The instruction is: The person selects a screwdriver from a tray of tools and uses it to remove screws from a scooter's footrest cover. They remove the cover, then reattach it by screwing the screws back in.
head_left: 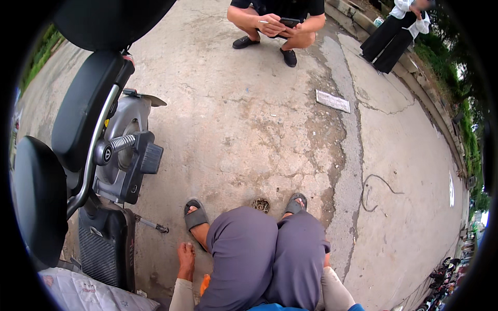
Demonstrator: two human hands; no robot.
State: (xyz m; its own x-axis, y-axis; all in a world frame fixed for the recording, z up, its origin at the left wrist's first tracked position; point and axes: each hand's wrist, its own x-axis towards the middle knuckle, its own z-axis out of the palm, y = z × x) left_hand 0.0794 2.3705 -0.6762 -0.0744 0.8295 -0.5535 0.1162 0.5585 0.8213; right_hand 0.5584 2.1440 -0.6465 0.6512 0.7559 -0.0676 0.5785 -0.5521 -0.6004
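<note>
My left hand (186, 259) hangs low beside my left leg, close to my left sandal (196, 218). Its fingers look loosely apart, and nothing shows in them. Something orange (205, 283) pokes out between that hand and my trousers (244, 254); its kind is hidden. Only a strip of my right hand (327, 259) shows at the outer side of my right knee, its fingers out of sight. Between my feet, on the concrete, sits a small round tin (261, 206) full of little metal-looking pieces. My right sandal (295, 203) is just right of it.
An electric scooter (111, 155) with black seats stands close on my left, a quilted cloth (96, 290) below it. Ahead, a person (277, 23) squats with a phone (289, 22); another person (391, 39) stands at far right. A flat slab (332, 101) and a bent cord (369, 194) lie right.
</note>
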